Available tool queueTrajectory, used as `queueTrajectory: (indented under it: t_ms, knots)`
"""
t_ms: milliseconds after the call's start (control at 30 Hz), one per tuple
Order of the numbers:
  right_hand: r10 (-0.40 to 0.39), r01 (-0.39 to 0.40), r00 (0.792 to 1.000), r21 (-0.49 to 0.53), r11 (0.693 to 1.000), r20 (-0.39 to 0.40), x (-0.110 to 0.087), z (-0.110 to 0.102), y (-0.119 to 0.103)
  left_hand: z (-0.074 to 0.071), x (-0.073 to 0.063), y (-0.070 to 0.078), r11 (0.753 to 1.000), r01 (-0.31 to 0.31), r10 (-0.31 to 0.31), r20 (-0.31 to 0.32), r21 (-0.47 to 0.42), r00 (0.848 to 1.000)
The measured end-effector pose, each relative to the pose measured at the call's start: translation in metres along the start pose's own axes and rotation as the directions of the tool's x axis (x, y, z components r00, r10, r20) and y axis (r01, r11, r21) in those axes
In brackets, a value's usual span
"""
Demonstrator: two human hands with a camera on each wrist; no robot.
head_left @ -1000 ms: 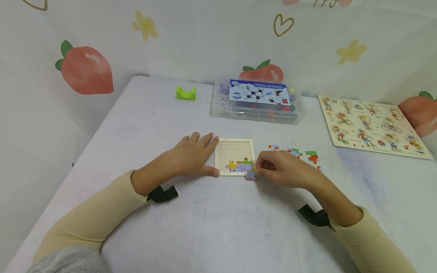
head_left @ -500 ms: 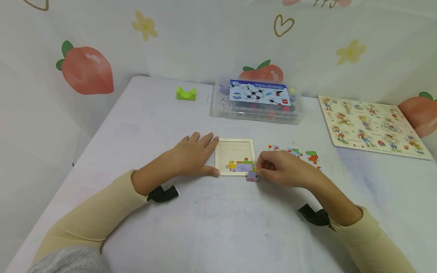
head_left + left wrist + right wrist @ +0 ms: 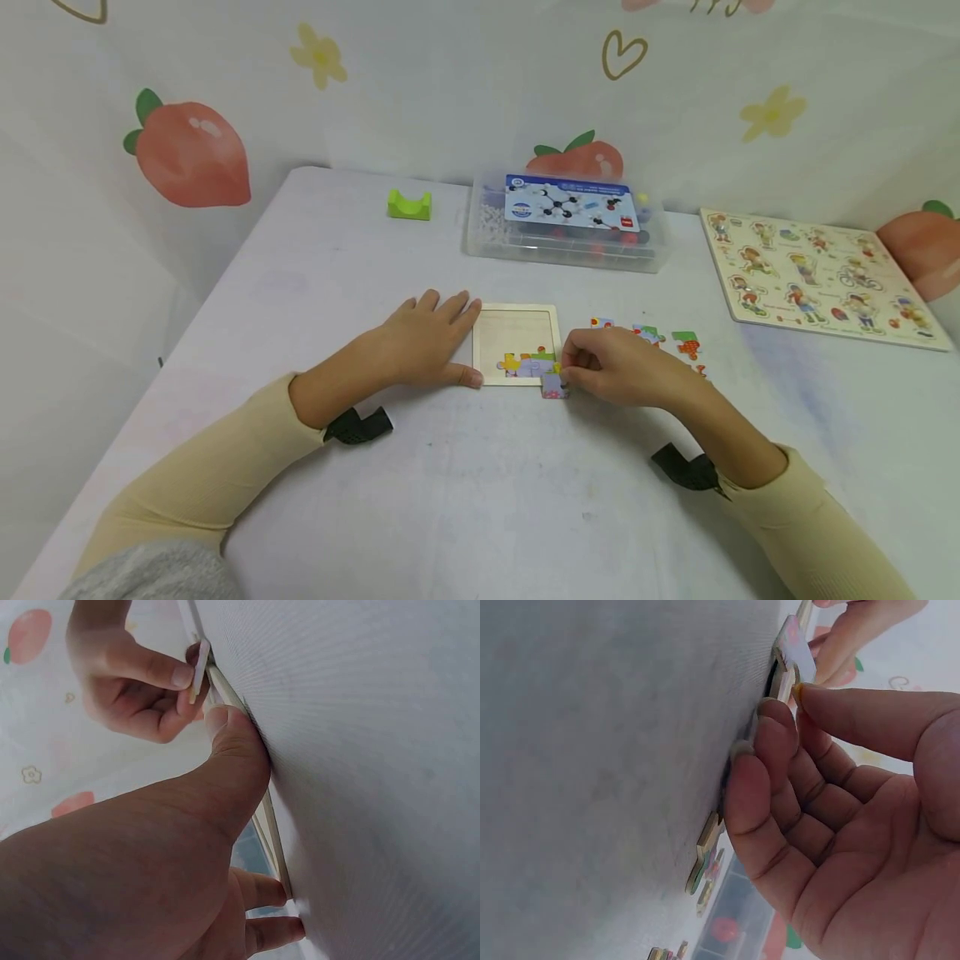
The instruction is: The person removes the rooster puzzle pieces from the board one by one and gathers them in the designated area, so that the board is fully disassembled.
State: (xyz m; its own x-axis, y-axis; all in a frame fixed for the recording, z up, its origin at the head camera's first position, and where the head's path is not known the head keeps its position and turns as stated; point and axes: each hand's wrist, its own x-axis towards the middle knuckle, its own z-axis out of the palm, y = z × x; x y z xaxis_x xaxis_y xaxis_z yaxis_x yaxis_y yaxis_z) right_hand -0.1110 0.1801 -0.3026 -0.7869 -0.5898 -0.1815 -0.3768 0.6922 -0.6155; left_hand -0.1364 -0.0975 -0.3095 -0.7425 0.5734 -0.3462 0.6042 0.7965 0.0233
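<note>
A square wooden puzzle tray [image 3: 516,307] lies on the table, with several joined jigsaw pieces [image 3: 534,365] along its bottom right part. My left hand [image 3: 423,346] rests at its left edge, fingers spread, the thumb at the lower left corner and fingertips at the upper left. My right hand [image 3: 618,367] pinches a light purple jigsaw piece [image 3: 555,387] with a pink pattern between thumb and fingers. That piece is over the tray's lower right corner, and in the left wrist view it stands tilted on edge. Loose jigsaw pieces [image 3: 686,343] lie beyond the right hand, partly hidden by it.
Behind the tray stands a clear plastic box [image 3: 562,250] with a molecule-picture card. A wooden board with figures [image 3: 825,275] lies at the back right. A small green block [image 3: 409,206] sits at the back left. A patterned cloth [image 3: 420,100] hangs behind the table.
The pinched jigsaw piece has turned a little, so that its pink-patterned edge faces the person, and has shifted slightly right. My right hand has moved slightly; the left stays put.
</note>
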Motion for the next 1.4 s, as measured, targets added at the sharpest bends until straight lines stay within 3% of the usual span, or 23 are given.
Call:
queueTrajectory:
  t_ms: [800, 1400]
  knots:
    - [0.046, -0.046, 0.996, -0.003, 0.999, 0.073, -0.006, -0.002, 0.0, 0.0, 0.0, 0.0, 1.0, 0.008, -0.008, 0.007, -0.001, 1.0]
    - [0.137, -0.12, 0.976, -0.106, 0.987, 0.17, -0.029, -0.029, 0.023, 0.001, 0.001, 0.0, 1.0, 0.009, -0.009, 0.004, 0.0, 1.0]
